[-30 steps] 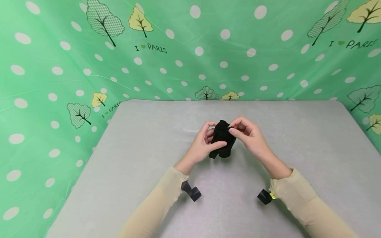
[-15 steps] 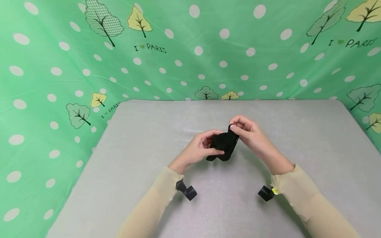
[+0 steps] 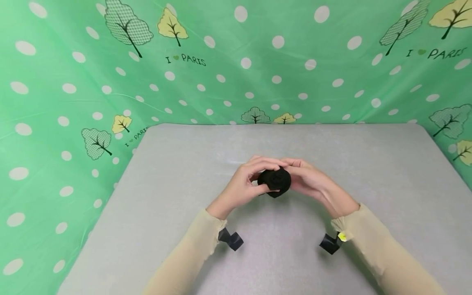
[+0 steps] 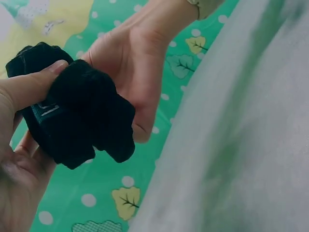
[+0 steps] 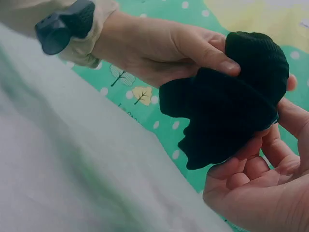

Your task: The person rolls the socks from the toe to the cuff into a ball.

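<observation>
Both hands (image 3: 280, 182) grip one black sock bundle (image 3: 274, 180) (above grey table (image 3: 177, 205)).

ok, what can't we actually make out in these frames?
- Black fabric bundle: head view shows only a small dark ball; both hands cover its sides, so its shape and folds are unreadable.
- Left hand palm side: hidden in head view.
- Right hand fingertips: hidden behind the bundle in head view.
- Pale mark on the bundle: left wrist view, too blurred to read.
- Table: heavily blurred in both wrist views.
</observation>
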`<state>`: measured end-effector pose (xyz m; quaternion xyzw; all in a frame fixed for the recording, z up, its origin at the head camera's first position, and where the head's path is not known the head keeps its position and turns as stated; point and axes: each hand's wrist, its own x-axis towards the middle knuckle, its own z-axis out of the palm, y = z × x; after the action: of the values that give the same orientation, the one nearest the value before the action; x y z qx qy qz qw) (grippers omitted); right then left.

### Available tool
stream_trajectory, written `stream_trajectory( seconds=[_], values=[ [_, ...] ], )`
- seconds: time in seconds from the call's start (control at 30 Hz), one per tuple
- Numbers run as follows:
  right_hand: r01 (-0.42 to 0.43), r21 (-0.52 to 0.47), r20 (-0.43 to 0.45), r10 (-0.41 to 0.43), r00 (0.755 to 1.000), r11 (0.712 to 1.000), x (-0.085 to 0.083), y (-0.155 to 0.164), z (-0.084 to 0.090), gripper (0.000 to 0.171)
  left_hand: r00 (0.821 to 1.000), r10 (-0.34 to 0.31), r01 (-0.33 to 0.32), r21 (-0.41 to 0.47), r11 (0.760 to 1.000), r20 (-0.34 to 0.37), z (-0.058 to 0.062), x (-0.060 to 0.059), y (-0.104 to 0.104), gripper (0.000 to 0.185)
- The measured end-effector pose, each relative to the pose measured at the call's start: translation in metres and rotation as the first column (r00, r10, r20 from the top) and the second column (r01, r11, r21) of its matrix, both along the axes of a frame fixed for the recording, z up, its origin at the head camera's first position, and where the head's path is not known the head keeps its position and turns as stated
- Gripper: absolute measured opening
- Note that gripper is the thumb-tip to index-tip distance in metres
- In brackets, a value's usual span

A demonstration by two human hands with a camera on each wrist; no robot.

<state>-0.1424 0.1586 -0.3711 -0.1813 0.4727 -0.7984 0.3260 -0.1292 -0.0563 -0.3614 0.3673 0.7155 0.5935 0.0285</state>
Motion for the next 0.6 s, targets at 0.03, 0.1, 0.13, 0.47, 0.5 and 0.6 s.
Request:
stream_trajectory(
  seconds=[0.03,0.1,0.13,0.47,0.5,0.6],
  values=[
    [0.004,-0.002,0.014,-0.004,1.000,1.000,0.000,0.000,0.000,0.029,1.000,0.013,-0.013,0.001,1.000,0.015,0.001,0.000,0.001,0.032],
    [0.077,0.029,0.030,-0.078,0.996,0.997,0.001,-0.002,0.001,0.026,0.997,0.034,-0.036,0.018,0.999,0.067,0.001,0.000,0.002,0.034],
    [0.134,0.060,0.019,-0.135,0.991,0.989,0.001,-0.003,0.002,0.024,0.994,0.046,-0.049,0.031,0.998,0.100,0.001,0.000,0.003,0.035],
    [0.646,0.104,-0.779,-0.342,0.526,0.757,0.013,-0.004,0.004,0.023,0.940,0.135,-0.189,0.149,0.971,0.313,-0.003,-0.009,-0.002,0.044],
    [0.654,0.072,-0.847,-0.300,0.438,0.753,0.013,-0.002,0.003,0.028,0.938,0.148,-0.201,0.143,0.969,0.314,-0.003,-0.010,-0.002,0.044],
    [0.681,0.023,-0.957,-0.182,0.228,0.731,0.011,0.000,0.000,0.036,0.932,0.178,-0.227,0.124,0.966,0.314,-0.004,-0.013,-0.004,0.042]
  ],
)
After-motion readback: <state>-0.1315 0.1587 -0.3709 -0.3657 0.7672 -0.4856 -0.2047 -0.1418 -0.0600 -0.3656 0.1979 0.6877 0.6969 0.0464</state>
